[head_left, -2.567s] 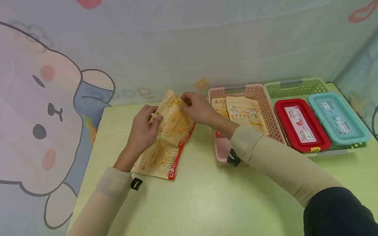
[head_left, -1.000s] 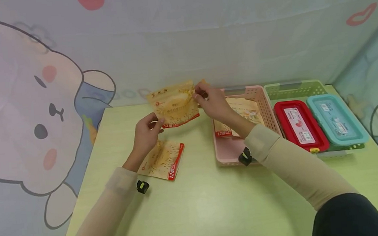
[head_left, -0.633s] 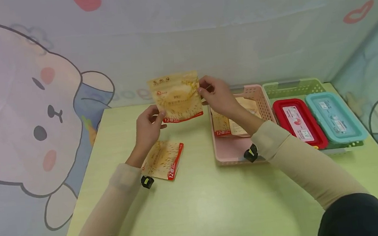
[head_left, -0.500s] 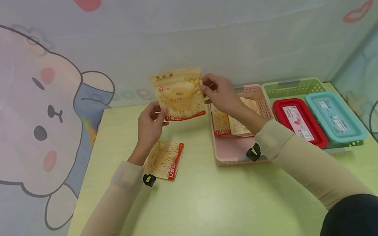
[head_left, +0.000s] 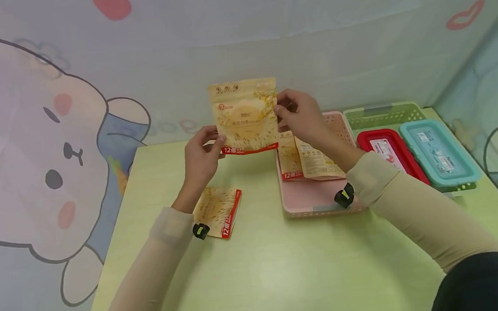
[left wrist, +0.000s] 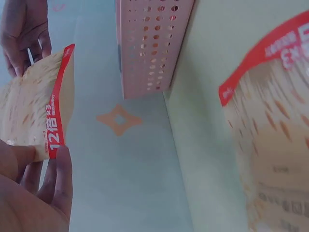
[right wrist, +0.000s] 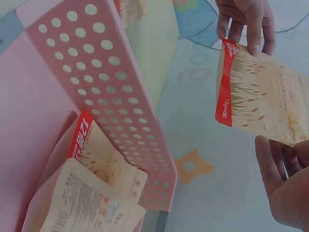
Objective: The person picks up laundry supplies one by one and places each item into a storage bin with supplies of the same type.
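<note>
A yellow pouch (head_left: 246,119) with a red bottom band is held upright above the table, its printed front showing in the head view. My left hand (head_left: 203,156) pinches its lower left corner between thumb and fingers. At the right edge, my right hand (head_left: 300,115) pinches it partway up. A second pouch of the same kind (head_left: 218,211) lies flat on the table below my left forearm, partly covered by it. More such pouches (right wrist: 96,193) lie in the pink basket (right wrist: 106,82), under my right forearm; one shows its printed back.
Right of the pink basket stands a green basket (head_left: 386,114). A red-lidded box (head_left: 387,152) and a turquoise-lidded box (head_left: 442,152) rest in or on it. A printed cloth (head_left: 332,46) hangs behind the pale green table (head_left: 275,270).
The pouch, first tilted low over the one on the table, has been raised and straightened in both hands. It has also shifted right, and the pouches in the pink basket stay put.
</note>
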Tool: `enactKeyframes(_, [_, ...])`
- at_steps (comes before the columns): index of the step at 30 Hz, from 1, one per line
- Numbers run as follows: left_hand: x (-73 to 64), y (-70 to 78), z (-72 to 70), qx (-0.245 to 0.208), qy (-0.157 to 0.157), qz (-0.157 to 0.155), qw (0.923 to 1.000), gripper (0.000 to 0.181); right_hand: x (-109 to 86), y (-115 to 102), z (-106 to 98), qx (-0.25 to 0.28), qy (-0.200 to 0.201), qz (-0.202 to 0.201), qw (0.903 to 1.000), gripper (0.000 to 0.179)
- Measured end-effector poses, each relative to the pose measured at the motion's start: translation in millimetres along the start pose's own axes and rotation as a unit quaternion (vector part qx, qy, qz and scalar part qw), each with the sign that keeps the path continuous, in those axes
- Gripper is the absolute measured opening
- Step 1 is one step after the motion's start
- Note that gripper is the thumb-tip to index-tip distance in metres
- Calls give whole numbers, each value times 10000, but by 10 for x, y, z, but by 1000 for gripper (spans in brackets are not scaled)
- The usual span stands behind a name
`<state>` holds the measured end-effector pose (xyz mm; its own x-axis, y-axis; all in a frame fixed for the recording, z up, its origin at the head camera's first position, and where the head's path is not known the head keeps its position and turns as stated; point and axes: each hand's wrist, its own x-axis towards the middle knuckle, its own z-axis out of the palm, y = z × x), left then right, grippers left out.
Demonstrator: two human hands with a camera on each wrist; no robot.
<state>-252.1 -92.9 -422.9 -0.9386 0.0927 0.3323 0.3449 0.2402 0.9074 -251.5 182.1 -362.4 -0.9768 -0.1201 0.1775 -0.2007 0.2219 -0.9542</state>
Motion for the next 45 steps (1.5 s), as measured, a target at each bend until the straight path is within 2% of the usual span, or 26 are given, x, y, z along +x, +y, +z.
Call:
enactKeyframes(7, [38,116,170,148,231,-59,9996,27,0,57,-144,328,120,-52,9994,15])
enactKeyframes(13, [58,174,277,-36,139,-205,9997,28,-12,96,-261,387,207,6,9990,17])
enactKeyframes(20, [76,208,323,-82,-14,-147,9999,30,-26,96,-345,259,278,-27,9993,18])
enactKeyframes(29, [97,225,392,402,-271,-118,9988,35,-38,129,-426,160,386,-13,9991,17])
enactKeyframes(40, [118,281,494,1045,-623,-32,9926,38,-79,147,-542,-165,478,108,9987,19])
enactKeyframes(45, [139,293,544,1176,-805,-45,9898,37,-70,189,-582,-284,497,196,9982,19])
